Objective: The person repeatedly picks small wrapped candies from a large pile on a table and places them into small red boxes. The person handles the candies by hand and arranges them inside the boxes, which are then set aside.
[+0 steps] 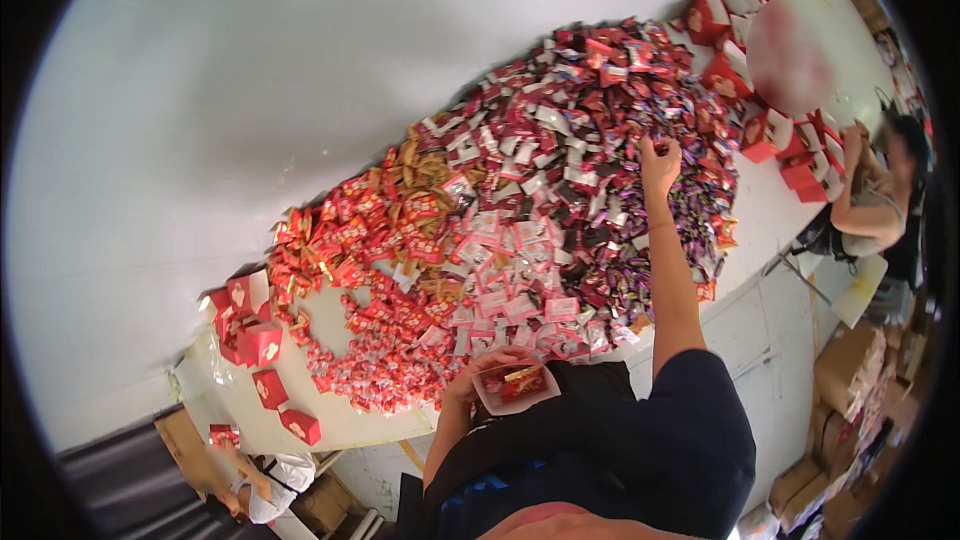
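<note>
Your right hand (660, 160) is out ahead over the pile, fingers curled; whether they pinch anything, can't make out. Purple-wrapped sweets (630, 215) lie right at it and back toward you, so that hand is nearer to them. Your left hand (468, 378) grips an open box (520, 405) close to your body, fingers along its far rim. Box sits back and left of your right hand, well apart, long axis roughly across you, mouth up.

Counts: one box held, at least one red packet (520, 388) in it; two red boxes (270, 389) apart from the left cluster; two co-workers (872, 215), right and lower left. Sweets: too many, overlapping, no count.
</note>
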The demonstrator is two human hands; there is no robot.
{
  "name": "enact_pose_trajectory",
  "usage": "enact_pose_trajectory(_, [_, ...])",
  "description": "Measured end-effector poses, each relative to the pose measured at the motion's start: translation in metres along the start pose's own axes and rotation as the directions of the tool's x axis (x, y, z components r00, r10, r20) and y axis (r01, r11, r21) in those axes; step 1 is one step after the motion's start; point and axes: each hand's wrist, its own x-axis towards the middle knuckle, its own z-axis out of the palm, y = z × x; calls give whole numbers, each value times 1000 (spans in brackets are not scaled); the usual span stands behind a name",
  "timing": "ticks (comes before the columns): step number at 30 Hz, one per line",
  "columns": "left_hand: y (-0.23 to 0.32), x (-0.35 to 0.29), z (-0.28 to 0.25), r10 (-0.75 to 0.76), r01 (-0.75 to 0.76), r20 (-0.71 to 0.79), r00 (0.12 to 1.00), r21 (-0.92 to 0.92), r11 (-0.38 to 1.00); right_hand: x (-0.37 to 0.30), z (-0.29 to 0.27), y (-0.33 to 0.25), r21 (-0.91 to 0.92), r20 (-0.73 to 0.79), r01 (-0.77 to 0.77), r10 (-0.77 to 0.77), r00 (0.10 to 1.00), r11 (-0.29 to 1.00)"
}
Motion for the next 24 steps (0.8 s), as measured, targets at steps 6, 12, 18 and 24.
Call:
enact_pose_trajectory(6, [-22,-13,-24,-94,80,-37,995,-271,959,-145,130,-114,421,733,-127,-255,630,898])
enact_pose_trajectory(12, [-53,-52,-59,-314,139,-102,944,-739,659,-202,233,-213,281,784,715,-583,213,640])
enact_pose_trajectory(18, [4,-51,-72,352,-302,24,936,572,763,-208,248,-214,244,796,740,-565,216,626])
enact_pose_trajectory(24, [-26,-73,-115,102,-144,-254,962,-153,978,-219,50,-289,109,993,-712,-114,40,694])
